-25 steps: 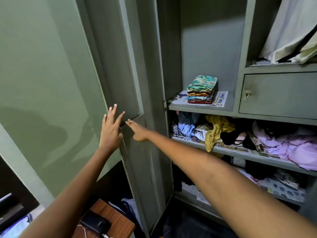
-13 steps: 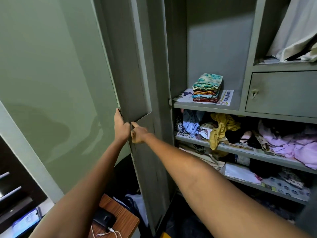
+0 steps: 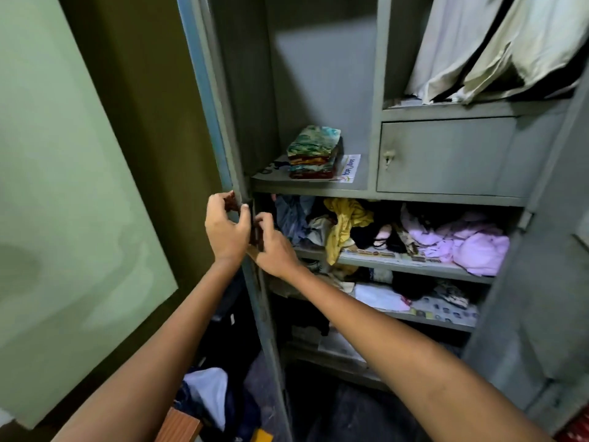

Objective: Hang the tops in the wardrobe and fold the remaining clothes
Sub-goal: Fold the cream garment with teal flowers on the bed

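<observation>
The grey metal wardrobe's left door [image 3: 214, 100] stands edge-on in front of me. My left hand [image 3: 225, 229] grips that edge from the outside, fingers curled round it. My right hand [image 3: 274, 248] holds the same edge from the inside, fingers curled on a dark fitting there. A folded stack of patterned clothes [image 3: 314, 153] sits on the upper shelf. Crumpled clothes fill the middle shelf, among them a yellow garment [image 3: 345, 224] and lilac ones [image 3: 471, 244]. Pale tops [image 3: 497, 46] hang at the upper right.
A closed locker compartment [image 3: 446, 154] sits under the hanging space. Lower shelves hold more loose clothes [image 3: 382, 296]. A pile of dark and white clothes [image 3: 207, 397] lies on the floor beside a wooden stool corner [image 3: 178, 425]. The right door [image 3: 541, 298] stands open. A green wall [image 3: 63, 186] stands at left.
The left door has swung from wide open against the wall to edge-on. Both hands went from reaching at its face to gripping its edge.
</observation>
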A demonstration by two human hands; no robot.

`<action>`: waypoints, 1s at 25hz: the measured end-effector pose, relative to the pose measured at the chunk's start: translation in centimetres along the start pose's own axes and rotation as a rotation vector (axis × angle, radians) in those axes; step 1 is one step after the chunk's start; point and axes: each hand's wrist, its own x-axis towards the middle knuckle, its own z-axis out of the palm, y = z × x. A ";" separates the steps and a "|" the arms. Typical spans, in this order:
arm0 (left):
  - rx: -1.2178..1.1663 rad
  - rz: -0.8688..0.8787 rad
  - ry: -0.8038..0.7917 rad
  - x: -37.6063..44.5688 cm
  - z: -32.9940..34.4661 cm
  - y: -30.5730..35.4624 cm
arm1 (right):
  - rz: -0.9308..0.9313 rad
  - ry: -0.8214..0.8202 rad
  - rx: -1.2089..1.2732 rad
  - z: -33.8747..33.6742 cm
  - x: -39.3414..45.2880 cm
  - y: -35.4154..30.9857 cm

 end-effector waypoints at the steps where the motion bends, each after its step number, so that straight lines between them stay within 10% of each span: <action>1: -0.001 0.044 -0.016 -0.3 1.7 0.7 | 0.005 0.056 0.026 -1.0 0.0 1.4; 16: 0.160 0.170 -0.131 -0.3 27.7 8.7 | 0.299 0.308 0.319 -16.8 5.6 18.4; 25: 0.431 0.681 -0.179 6.8 35.5 7.0 | 0.391 0.383 0.435 -19.4 9.7 24.1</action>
